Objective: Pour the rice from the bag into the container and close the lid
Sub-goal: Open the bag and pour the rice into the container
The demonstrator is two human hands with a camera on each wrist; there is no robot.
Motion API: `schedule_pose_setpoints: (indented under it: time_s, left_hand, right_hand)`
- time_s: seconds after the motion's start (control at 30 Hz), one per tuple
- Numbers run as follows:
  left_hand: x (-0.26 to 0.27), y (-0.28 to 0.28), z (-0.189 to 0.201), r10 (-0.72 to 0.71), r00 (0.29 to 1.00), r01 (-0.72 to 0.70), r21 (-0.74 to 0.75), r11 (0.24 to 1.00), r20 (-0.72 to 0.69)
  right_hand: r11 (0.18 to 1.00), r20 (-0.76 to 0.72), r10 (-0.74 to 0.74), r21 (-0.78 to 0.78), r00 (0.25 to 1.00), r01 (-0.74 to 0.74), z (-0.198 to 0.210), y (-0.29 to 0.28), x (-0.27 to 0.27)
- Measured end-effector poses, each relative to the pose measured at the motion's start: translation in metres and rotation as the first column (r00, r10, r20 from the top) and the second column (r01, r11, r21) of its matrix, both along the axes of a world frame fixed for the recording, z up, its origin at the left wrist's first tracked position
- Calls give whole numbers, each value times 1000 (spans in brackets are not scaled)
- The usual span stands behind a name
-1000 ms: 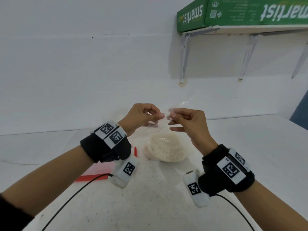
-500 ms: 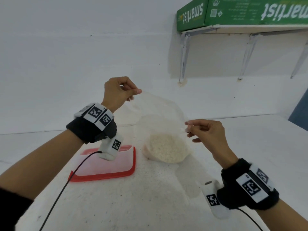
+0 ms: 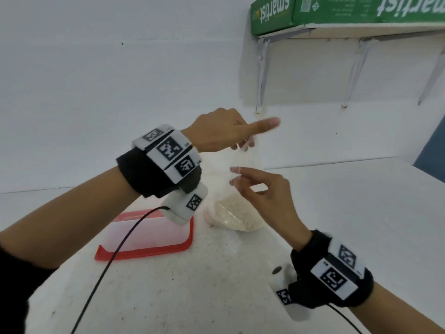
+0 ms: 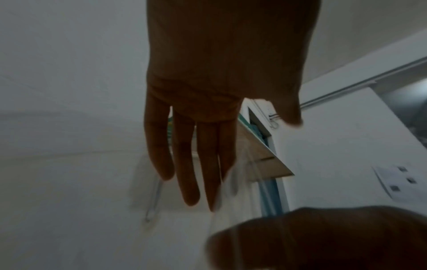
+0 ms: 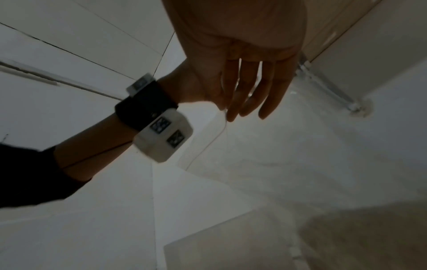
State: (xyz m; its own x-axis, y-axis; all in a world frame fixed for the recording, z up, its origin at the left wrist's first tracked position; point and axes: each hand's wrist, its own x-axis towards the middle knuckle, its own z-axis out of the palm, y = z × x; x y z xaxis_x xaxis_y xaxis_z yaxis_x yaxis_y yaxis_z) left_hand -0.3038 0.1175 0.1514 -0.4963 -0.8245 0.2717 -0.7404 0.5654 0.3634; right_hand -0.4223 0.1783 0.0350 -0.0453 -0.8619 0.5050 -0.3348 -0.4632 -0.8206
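Observation:
A clear plastic bag (image 3: 243, 162) stands upright on the white table, with rice (image 3: 233, 214) heaped in its bottom. My left hand (image 3: 250, 133) is over the bag's top, thumb stuck out to the right, and its straight fingers (image 4: 203, 155) touch the film at the mouth. Just below it, my right hand (image 3: 234, 175) pinches the bag's near edge between thumb and forefinger; the right wrist view shows that edge (image 5: 219, 127) hanging from the fingertips. Left of the bag lies the flat container (image 3: 149, 235) with its red lid on, partly hidden by my left wrist.
A shelf on brackets (image 3: 261, 68) hangs on the back wall above the bag and carries green boxes (image 3: 337, 10). A black cable (image 3: 108, 261) trails from my left wrist across the container. A wall socket (image 4: 402, 182) shows at right.
My left hand has swung right and down from its raised place at the left, and its pinch has loosened to straight fingers. The two hands, spread apart before, are now close together over the bag.

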Motion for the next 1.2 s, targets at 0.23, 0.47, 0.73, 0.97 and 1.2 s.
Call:
schedule_pose_setpoints:
  time_s: [0.23,0.47,0.73,0.97,1.2]
  left_hand:
    - [-13,-17,-1,-83,994,80,38,996,69]
    - [11,-20,2,-116,985,116,-9,993,-132]
    - [13,-20,-5,-57,984,43,-83,996,-171]
    - [24,-28,-18,-61,982,-1,-325,946,-181]
    - [7,-30,-15,-146,938,43,-311,949,-316]
  right_hand:
    - [992,-133,23,125,991,-6,-24,2,-6]
    - [857,-383,-231,355,894,374,-94,-41,-91]
    - [786,-637,229,567,736,246,-123,-86,-109]
    - [805,-629,140,522,764,282,-125,-100,-98]
    - [817,-698,133,479,704,320,-134,-108,-108]
